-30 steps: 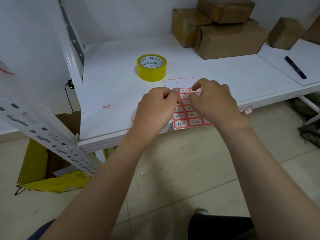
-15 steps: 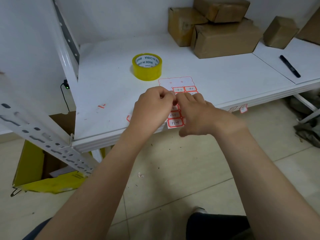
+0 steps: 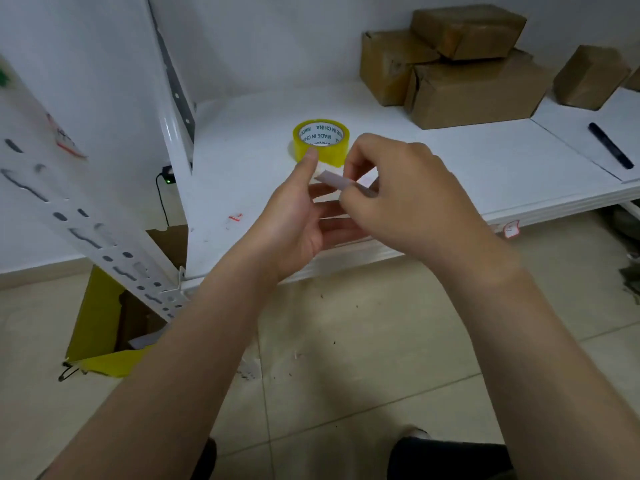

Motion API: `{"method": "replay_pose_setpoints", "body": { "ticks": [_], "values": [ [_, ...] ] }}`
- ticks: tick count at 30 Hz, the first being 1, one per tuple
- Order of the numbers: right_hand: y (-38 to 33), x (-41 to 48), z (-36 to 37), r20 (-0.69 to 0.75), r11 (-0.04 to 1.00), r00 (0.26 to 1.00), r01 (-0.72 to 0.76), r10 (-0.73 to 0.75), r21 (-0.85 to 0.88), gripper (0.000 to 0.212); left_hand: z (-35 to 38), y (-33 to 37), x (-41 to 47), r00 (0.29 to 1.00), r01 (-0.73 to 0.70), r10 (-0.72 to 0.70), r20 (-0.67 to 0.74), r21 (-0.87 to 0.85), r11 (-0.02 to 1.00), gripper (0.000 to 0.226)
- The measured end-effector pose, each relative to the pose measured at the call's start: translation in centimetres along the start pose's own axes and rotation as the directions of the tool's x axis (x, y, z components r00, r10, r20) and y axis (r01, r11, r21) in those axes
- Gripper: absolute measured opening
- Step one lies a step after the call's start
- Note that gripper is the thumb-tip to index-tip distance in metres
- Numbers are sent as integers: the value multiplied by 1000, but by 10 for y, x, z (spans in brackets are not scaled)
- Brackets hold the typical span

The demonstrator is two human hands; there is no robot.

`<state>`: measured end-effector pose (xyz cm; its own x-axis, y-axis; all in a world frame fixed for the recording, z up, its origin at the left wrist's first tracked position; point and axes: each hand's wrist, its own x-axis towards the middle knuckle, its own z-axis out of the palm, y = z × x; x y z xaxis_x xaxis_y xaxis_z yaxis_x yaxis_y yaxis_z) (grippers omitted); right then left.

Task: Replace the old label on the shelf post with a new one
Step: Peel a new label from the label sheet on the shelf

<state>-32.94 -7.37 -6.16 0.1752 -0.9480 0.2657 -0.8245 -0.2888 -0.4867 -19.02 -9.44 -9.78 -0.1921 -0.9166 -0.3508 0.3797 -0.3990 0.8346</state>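
Right hand (image 3: 408, 195) hides most of the label sheet (image 3: 334, 180).

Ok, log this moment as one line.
stage: new label peeled | right hand: pinching label | left hand: open, beside label | post: not yet relabelled

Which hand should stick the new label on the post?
Probably the right hand: it pinches the label. The left hand lies open beneath, though nearer the post.

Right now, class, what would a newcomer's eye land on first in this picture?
Two hands meet mid-frame over the white shelf: the right hand pinches a small label against the left hand. Just behind them sits a yellow tape roll, with brown boxes stacked at the back right.
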Motion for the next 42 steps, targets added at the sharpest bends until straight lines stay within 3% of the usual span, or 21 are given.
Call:
{"method": "replay_pose_setpoints", "body": {
  "ticks": [4, 8, 12, 16, 21, 26, 35, 42],
  "values": [
    [-21, -4, 3, 127, 990, 982, 144, -143, 0, 10, -18, 16, -12, 991, -58, 51, -124, -53, 997, 53],
    [-31, -5, 9, 188, 977, 959, 203, -211, 61, 24, -41, 23, -22, 943, -201, 242, -230, 187, 962, 29],
    [-36, 0, 18, 59, 972, 981, 172, -183, 161, 19, -54, 18, -28, 912, -264, 359, -199, 385, 884, 25],
    [-35, 7, 22, -64, 984, 997, 61, -51, 170, 20, -53, 19, -32, 909, -299, 387, -152, 410, 862, 23],
    [-36, 11, 27, -102, 985, 994, -12, 30, 174, 30, -54, 20, -35, 906, -300, 393, -160, 413, 860, 17],
    [-39, 10, 34, -127, 988, 992, 27, -8, 153, 34, -52, 26, -39, 898, -292, 391, -201, 392, 872, 11],
    [-38, 11, 38, -336, 974, 939, 136, -69, 179, 28, -46, 28, -44, 856, -396, 494, -151, 423, 815, 22],
    [-33, 15, 32, -342, 961, 939, 125, -34, 247, 24, -41, 30, -46, 857, -397, 500, -126, 456, 796, 13]
  ]
}}
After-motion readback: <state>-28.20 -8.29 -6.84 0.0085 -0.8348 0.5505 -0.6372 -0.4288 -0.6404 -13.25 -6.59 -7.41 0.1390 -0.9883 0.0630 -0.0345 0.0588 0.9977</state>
